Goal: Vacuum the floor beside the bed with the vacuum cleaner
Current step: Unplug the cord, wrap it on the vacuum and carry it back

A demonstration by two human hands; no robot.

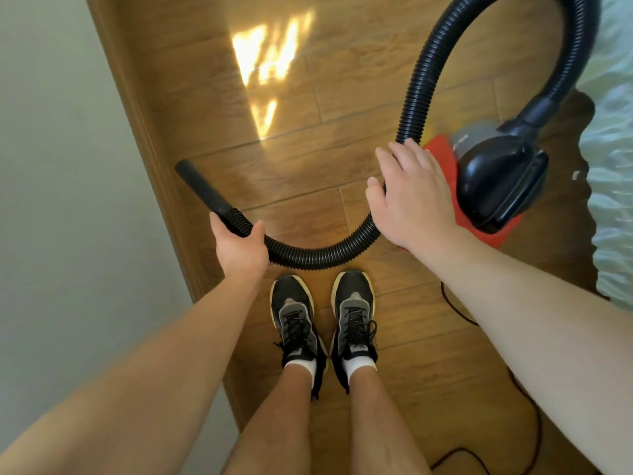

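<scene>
We curl our left hand point(239, 248) fingers round the ribbed black hose point(318, 257) to aim its nozzle point(200, 185); our right hand point(412, 200) fingers lie together over it, grip unclear; the red-and-black canister vacuum cleaner point(500, 180) sits on the wooden floor point(308, 159) beside the bed point(613, 173).

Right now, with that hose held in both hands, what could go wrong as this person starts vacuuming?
1. The power cord trails over the floor beside and behind the shoes; a step back could snag it.
2. The hose hangs in a loop just ahead of the shoes in this view, so a forward step might catch it.
3. The left hand grips near the nozzle; a hard pull might drag the vacuum cleaner into the bed.
</scene>
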